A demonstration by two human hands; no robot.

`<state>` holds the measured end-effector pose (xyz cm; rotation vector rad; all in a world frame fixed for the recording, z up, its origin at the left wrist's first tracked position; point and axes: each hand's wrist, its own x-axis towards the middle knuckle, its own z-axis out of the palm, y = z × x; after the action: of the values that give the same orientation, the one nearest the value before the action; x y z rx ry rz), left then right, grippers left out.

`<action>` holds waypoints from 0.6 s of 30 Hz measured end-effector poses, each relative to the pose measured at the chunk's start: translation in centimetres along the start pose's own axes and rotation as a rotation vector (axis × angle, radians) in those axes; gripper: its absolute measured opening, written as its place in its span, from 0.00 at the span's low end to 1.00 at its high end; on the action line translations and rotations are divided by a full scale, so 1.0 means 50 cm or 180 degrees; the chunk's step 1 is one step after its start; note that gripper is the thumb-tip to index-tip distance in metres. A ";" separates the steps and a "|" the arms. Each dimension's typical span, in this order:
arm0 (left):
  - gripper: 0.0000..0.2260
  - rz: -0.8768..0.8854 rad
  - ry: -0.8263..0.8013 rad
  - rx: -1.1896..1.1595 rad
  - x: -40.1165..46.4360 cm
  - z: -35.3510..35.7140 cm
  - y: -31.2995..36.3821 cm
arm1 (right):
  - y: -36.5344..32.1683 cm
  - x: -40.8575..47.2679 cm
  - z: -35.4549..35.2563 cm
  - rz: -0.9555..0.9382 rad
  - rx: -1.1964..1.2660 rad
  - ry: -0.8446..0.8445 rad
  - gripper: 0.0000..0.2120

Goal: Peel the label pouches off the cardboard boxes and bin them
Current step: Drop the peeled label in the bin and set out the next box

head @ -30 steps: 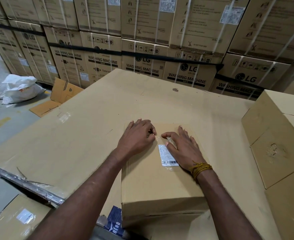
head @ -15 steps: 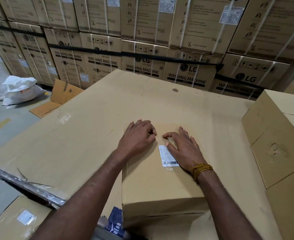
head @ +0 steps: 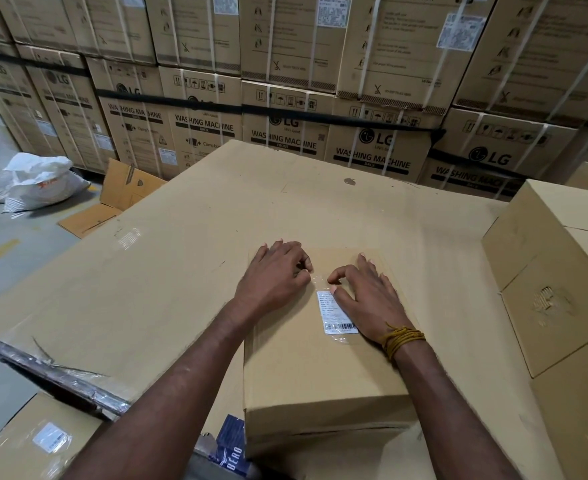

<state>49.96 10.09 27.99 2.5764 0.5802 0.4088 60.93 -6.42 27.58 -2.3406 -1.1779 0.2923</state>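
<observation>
Although both hands have stayed at the pouch's far edge over the past second, the right hand (head: 367, 299) has curled its index finger and thumb more tightly at the film, while the left hand (head: 274, 277) keeps its bent fingers picking at the corner toward 10 o'clock. The label pouch (head: 335, 311), with its white barcoded slip, still lies flat on the small cardboard box (head: 320, 368) resting on the bench (head: 181, 271). No edge appears lifted, so peeling is judged barely begun.
</observation>
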 end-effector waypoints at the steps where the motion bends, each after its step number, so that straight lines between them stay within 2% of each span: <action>1: 0.07 0.0000 0.0000 0.0005 0.001 0.000 0.000 | 0.001 0.000 0.000 -0.0013 -0.0017 -0.0005 0.12; 4: 0.07 -0.0007 0.0000 0.0007 0.000 -0.001 0.001 | 0.001 0.000 0.000 -0.0033 -0.0053 -0.0035 0.15; 9: 0.07 0.0004 0.0013 0.0012 -0.002 -0.001 0.000 | 0.000 0.000 0.001 -0.0008 -0.0007 0.0023 0.10; 13: 0.07 0.0011 0.0028 0.0012 0.000 0.000 0.000 | 0.000 0.000 0.001 -0.0031 -0.0081 -0.0024 0.15; 18: 0.07 0.0014 0.0021 0.0027 -0.001 0.001 0.000 | 0.000 -0.003 0.002 -0.0013 0.0020 0.0029 0.09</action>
<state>49.94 10.06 27.95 2.5857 0.5796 0.4175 60.83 -6.50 27.49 -2.3316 -1.1756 0.2831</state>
